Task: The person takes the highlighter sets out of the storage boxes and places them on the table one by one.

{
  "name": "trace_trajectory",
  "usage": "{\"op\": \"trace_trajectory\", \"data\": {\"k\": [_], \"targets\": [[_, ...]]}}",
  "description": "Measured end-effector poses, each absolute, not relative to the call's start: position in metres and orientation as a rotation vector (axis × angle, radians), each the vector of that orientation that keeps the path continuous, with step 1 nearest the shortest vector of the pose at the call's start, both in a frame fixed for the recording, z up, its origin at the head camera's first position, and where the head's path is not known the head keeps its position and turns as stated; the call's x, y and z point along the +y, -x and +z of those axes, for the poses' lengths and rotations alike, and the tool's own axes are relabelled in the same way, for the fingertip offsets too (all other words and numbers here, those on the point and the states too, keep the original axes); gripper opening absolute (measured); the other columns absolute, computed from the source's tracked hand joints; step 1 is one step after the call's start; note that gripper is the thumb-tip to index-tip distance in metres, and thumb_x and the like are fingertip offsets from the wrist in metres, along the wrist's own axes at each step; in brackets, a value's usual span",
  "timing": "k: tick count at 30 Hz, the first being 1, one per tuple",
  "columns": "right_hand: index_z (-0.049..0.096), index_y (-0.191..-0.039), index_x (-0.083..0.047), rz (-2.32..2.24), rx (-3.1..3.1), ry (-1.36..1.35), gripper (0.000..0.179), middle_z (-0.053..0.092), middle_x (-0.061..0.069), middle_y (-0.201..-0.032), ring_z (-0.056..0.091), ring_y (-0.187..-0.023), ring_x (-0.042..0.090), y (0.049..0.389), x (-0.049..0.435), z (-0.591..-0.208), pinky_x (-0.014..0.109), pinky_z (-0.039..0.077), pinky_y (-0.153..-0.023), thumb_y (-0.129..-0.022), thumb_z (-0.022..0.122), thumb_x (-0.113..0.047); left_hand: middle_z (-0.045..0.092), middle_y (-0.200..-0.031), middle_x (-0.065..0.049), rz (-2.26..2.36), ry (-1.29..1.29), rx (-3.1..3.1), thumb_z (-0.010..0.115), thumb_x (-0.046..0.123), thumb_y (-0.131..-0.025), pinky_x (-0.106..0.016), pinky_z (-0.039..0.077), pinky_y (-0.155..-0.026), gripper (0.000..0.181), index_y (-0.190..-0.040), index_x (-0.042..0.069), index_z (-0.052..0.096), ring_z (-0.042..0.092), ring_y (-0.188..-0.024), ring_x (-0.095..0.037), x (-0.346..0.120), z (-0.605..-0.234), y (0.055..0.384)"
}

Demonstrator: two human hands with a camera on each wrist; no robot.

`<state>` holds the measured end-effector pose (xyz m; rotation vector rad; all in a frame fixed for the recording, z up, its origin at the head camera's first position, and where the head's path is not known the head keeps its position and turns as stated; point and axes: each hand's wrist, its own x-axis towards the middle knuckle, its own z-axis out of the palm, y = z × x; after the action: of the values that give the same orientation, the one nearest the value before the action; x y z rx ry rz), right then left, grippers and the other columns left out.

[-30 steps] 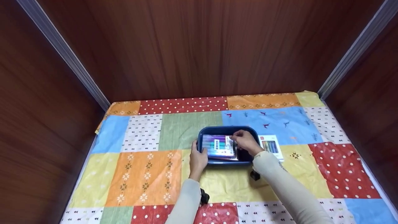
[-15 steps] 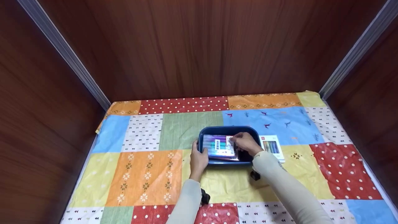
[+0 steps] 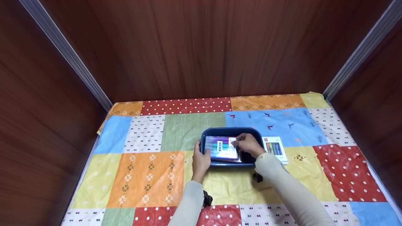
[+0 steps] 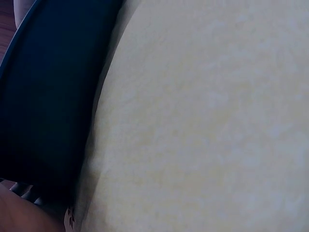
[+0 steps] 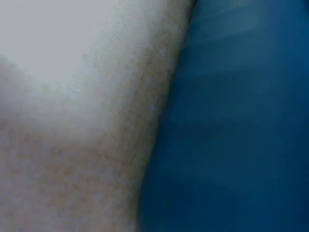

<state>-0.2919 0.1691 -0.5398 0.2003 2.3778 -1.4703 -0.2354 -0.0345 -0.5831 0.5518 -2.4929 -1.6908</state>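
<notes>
A dark blue plastic basket sits on the patterned cloth. Inside it lies a clear-fronted pack of coloured markers, with purple to teal barrels and a white label. My left hand grips the basket's left side, thumb over the rim near the pack's corner. With bent fingers my right hand reaches in and pinches the pack's right edge. The basket wall fills the left of the left wrist view, fingers at its lower end. In the right wrist view a blue surface shows beside blurred skin.
Right of the basket lies a white box with pictured or windowed coloured sticks, partly behind the right wrist. The patchwork tablecloth covers the table. Brown wood-grain panels enclose the back and both sides.
The right fingers shift slightly at the pack's right edge, and the glare on the pack changes. The left hand and basket stay put.
</notes>
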Motion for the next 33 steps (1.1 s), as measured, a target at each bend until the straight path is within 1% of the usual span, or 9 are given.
{"op": "trace_trajectory", "data": {"k": [8, 12, 14, 16, 20, 24, 28, 31, 33], "targets": [[0.059, -0.107, -0.002, -1.523, 2.396, -0.202, 0.027, 0.059, 0.0, -0.078, 0.057, -0.062, 0.013, 0.282, 0.177, -0.539, 0.027, 0.049, -0.059, -0.088, 0.074, -0.016, 0.064, -0.139, -0.014, -1.694, -0.53, -2.503, 0.055, 0.025, -0.097, -0.055, 0.05, -0.096, 0.052, -0.149, 0.02, 0.046, 0.064, -0.121, -0.036, -0.029, -0.583, 0.236], [0.057, -0.113, 0.002, -1.568, 2.396, -0.176, 0.034, 0.058, 0.0, -0.077, 0.055, -0.061, 0.012, 0.28, 0.178, -0.534, 0.027, 0.048, -0.059, -0.088, 0.074, -0.015, 0.063, -0.14, -0.012, -1.704, -0.542, -2.503, 0.054, 0.028, -0.099, -0.053, 0.05, -0.097, 0.052, -0.149, 0.02, 0.045, 0.064, -0.121, -0.034, -0.028, -0.58, 0.24], [0.056, -0.116, 0.002, -1.579, 2.396, -0.162, 0.037, 0.057, -0.001, -0.075, 0.056, -0.061, 0.012, 0.278, 0.177, -0.532, 0.027, 0.047, -0.059, -0.088, 0.074, -0.015, 0.064, -0.139, -0.012, -1.704, -0.556, -2.501, 0.054, 0.028, -0.099, -0.053, 0.05, -0.096, 0.052, -0.15, 0.02, 0.045, 0.065, -0.119, -0.033, -0.029, -0.58, 0.24], [0.056, -0.117, 0.001, -1.58, 2.402, -0.162, 0.037, 0.056, -0.002, -0.072, 0.056, -0.061, 0.012, 0.275, 0.175, -0.53, 0.026, 0.047, -0.059, -0.088, 0.074, -0.014, 0.064, -0.138, -0.012, -1.706, -0.564, -2.504, 0.053, 0.028, -0.1, -0.052, 0.05, -0.094, 0.052, -0.15, 0.02, 0.044, 0.066, -0.117, -0.033, -0.031, -0.58, 0.238], [0.058, -0.11, -0.003, -1.56, 2.418, -0.16, 0.031, 0.051, -0.003, -0.068, 0.055, -0.059, 0.013, 0.266, 0.172, -0.529, 0.027, 0.046, -0.058, -0.087, 0.076, -0.013, 0.065, -0.137, -0.014, -1.707, -0.578, -2.516, 0.053, 0.028, -0.1, -0.052, 0.051, -0.091, 0.052, -0.15, 0.02, 0.043, 0.066, -0.113, -0.033, -0.035, -0.582, 0.23], [0.057, -0.103, -0.005, -1.531, 2.394, -0.117, 0.03, 0.05, -0.004, -0.066, 0.055, -0.057, 0.013, 0.259, 0.172, -0.527, 0.028, 0.047, -0.058, -0.086, 0.078, -0.015, 0.065, -0.136, -0.014, -1.691, -0.624, -2.53, 0.052, 0.029, -0.101, -0.053, 0.05, -0.092, 0.05, -0.15, 0.02, 0.043, 0.066, -0.113, -0.033, -0.037, -0.583, 0.225], [0.056, -0.099, -0.005, -1.533, 2.428, -0.086, 0.028, 0.05, -0.004, -0.063, 0.053, -0.055, 0.011, 0.258, 0.177, -0.522, 0.026, 0.046, -0.055, -0.084, 0.079, -0.013, 0.063, -0.139, -0.013, -1.73, -0.593, -2.518, 0.047, 0.033, -0.104, -0.053, 0.048, -0.099, 0.049, -0.151, 0.02, 0.043, 0.063, -0.12, -0.034, -0.035, -0.578, 0.227], [0.056, -0.096, -0.005, -1.563, 2.482, -0.078, 0.026, 0.048, -0.005, -0.062, 0.051, -0.054, 0.01, 0.257, 0.176, -0.52, 0.024, 0.043, -0.053, -0.083, 0.078, -0.01, 0.058, -0.146, -0.014, -1.758, -0.521, -2.508, 0.042, 0.037, -0.105, -0.054, 0.046, -0.103, 0.05, -0.152, 0.019, 0.041, 0.059, -0.128, -0.037, -0.036, -0.579, 0.231], [0.056, -0.096, -0.006, -1.548, 2.49, -0.069, 0.026, 0.047, -0.005, -0.063, 0.05, -0.055, 0.01, 0.252, 0.173, -0.524, 0.025, 0.042, -0.054, -0.082, 0.078, -0.01, 0.055, -0.149, -0.014, -1.747, -0.522, -2.519, 0.041, 0.036, -0.105, -0.055, 0.045, -0.106, 0.05, -0.152, 0.019, 0.041, 0.056, -0.132, -0.037, -0.039, -0.585, 0.227]]}}
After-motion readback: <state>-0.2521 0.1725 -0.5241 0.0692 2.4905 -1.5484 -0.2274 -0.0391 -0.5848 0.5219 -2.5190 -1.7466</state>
